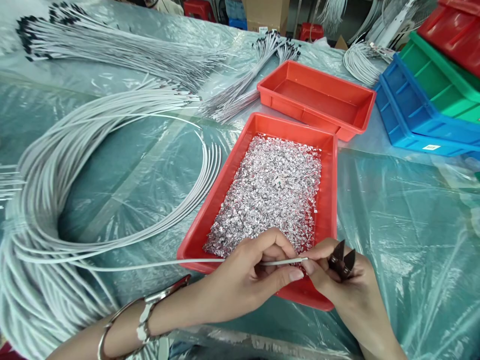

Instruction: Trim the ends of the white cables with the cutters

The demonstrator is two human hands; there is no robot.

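One cable [200, 260] is running into a double grip above the tray [329, 200]

And here we are, right over the near end of this red tray! The cable is stretching in from the left, and the left hand [255, 275] is wrapping it, that grip closed around the length just behind the tip. Across from it, the right hand [348, 280] is meeting the very end, thumb and finger pinching it, so this grip is on the cable too! And look, a pair of snips [342, 261] is riding in the same hand, dark blades standing apart and pointing up, the handles hiding from view.

Down below, silver scraps [262, 200] are covering most of the tray's floor. Just behind, a second tray [318, 95] is sitting right by the first one's far corner.

Out left, a big coil [37, 170] is sweeping round in thick loops, a few loose ends curving up near the tray's side. Farther back, a black-tipped bundle [123, 54] is lying stretched out, with smaller bundles [240, 90] fanning beside it.

Over on the far right, blue bins [408, 120] are supporting a green bin [438, 75], and a red bin [453, 32] is topping the stack! Underneath, the bench [405, 225] is shining through its clear plastic. On the left wrist, a bangle [103, 335] and a metal band [143, 322] are gleaming.
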